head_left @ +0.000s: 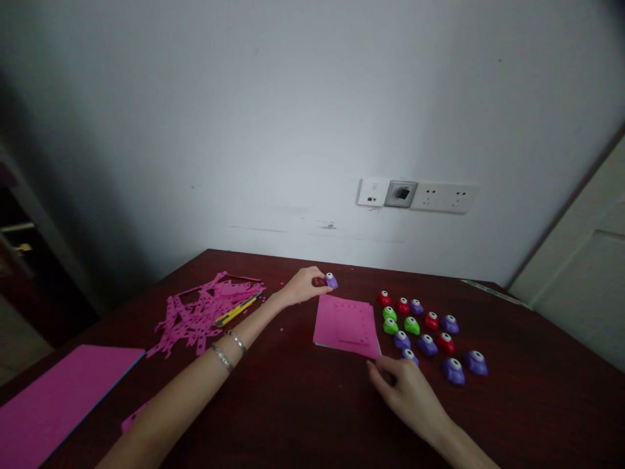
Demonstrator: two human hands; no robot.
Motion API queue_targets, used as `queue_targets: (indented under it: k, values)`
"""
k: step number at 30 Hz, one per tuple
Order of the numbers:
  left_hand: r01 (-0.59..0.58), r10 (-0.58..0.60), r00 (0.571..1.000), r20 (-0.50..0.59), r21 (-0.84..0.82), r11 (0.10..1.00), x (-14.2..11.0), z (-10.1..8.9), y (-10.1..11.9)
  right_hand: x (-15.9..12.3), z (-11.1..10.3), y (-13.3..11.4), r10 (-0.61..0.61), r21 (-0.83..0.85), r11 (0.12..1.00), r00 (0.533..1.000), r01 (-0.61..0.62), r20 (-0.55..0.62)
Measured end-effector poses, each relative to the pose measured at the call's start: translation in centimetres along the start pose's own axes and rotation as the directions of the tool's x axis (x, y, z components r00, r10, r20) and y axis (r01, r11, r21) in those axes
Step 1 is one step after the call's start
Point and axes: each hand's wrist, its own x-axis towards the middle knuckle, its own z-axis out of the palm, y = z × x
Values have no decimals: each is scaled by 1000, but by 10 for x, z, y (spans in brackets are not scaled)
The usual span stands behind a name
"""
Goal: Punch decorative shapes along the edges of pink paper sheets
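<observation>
Pinched in the fingertips of my left hand (305,286) is a small purple craft punch (331,281) with a white round button, just beyond a stack of pink paper squares (325,322). A smaller pink card (349,322) with little punched holes along its edges lies on that stack. My right hand (407,394) rests on the table by the stack's near right corner, its fingers curled in and nothing visible in them. Several red, green and purple punches stand to the right, among them a green punch (411,325) and a red punch (431,320).
A tangle of pink paper scraps (195,319) lies left on the dark wooden table (293,404), with a yellow utility knife (238,309) against it. A large pink sheet stack (68,397) sits at near left. A wall with sockets (442,198) bounds the back.
</observation>
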Motion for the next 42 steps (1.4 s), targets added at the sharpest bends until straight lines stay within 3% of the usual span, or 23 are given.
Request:
queue_targets:
  k: [5, 8, 16, 22, 27, 35, 42]
  values:
    - [-38, 40, 997, 70, -39, 999, -37, -4, 11, 22, -14, -5, 57, 16, 998, 983, -55, -175]
    - [-100, 105, 988, 110, -54, 994, -50, 2, 17, 35, -22, -8, 78, 6, 997, 975, -79, -210]
    - [-141, 155, 970, 189, -88, 986, -57, 13, 29, 51, -23, -13, 193, -247, 942, 968, -228, -160]
    - [-124, 129, 973, 191, -39, 992, -57, 20, 30, 60, -16, -26, 229, -378, 890, 967, -255, -113]
    - [-106, 113, 978, 177, -47, 993, -58, 26, 28, 66, -10, -36, 228, -355, 904, 972, -236, -65]
    - [-154, 153, 978, 143, -4, 988, -60, 40, 30, 68, -4, -29, 224, -322, 920, 974, -226, -43]
    - [-115, 110, 984, 138, 29, 993, -61, 47, 31, 70, -8, -32, 255, -343, 907, 967, -245, -15]
